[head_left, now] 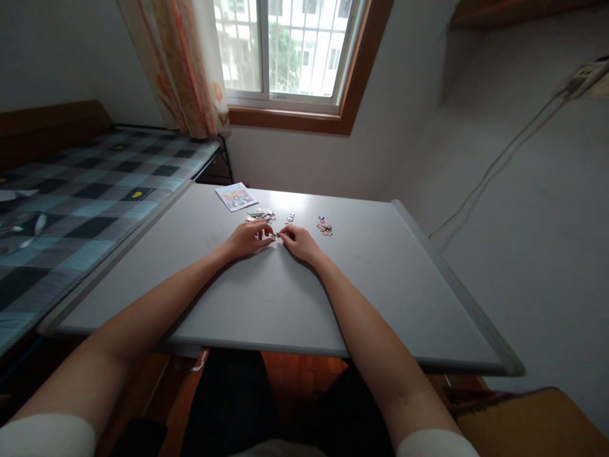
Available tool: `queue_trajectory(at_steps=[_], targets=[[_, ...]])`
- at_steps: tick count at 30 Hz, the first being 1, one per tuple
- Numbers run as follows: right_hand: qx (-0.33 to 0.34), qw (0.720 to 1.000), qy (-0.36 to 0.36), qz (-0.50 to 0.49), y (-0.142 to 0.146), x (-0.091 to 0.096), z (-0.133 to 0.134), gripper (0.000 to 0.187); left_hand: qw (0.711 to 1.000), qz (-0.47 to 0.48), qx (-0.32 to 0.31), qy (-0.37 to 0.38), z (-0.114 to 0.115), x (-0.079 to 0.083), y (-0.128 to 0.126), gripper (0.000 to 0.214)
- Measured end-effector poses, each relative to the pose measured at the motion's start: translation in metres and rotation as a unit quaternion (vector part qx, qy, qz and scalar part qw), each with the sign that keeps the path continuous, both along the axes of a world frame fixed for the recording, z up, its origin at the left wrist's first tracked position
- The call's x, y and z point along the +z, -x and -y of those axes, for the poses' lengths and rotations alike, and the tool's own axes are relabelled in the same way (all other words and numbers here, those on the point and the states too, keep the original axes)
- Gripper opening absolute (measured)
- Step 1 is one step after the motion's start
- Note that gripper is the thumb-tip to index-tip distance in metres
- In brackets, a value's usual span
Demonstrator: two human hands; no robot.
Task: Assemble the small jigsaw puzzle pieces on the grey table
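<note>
My left hand (248, 238) and my right hand (298, 242) meet over the middle of the table, fingertips almost touching. Between them is a small jigsaw puzzle piece (275, 235); each hand pinches at it, though whether it is one piece or two joined ones is too small to tell. Just beyond my left hand lies a heap of loose puzzle pieces (261, 215), partly hidden by the fingers. A short row of pieces (290, 218) sits beyond my right hand. To its right is a smaller pile of pieces (324, 226).
A picture card (236, 197) lies at the back left of the grey table (380, 298). A bed with a checked cover (137, 171) adjoins the left side. A window (285, 51) and curtain (185, 63) are behind. A yellow-brown chair (533, 422) stands at the lower right.
</note>
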State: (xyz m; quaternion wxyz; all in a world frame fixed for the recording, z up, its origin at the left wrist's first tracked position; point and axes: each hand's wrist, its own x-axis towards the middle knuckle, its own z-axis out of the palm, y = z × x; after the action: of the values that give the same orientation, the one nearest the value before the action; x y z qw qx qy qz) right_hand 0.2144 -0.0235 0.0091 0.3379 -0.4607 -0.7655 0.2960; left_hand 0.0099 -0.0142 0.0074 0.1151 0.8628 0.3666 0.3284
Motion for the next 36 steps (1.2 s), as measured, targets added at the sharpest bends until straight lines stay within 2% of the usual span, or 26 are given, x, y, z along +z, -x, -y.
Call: queue_trajectory(at_steps=[20,28,36], targets=[[0.005,1.0,-0.011,0.0,-0.0003,-0.0042,-0.0034,0.012,1.0,-0.009,-0.009,-0.008,-0.0037,-0.0041,0.0017,0.019],[0.007,0.999,0.01,-0.031,0.0,-0.0035,-0.0035,0.013,0.998,0.008,0.051,-0.02,0.0,-0.0019,-0.0006,0.021],[0.008,0.999,0.006,-0.037,0.0006,-0.0045,-0.0039,0.011,1.0,0.013,0.006,-0.026,0.0017,0.0001,-0.0018,0.005]])
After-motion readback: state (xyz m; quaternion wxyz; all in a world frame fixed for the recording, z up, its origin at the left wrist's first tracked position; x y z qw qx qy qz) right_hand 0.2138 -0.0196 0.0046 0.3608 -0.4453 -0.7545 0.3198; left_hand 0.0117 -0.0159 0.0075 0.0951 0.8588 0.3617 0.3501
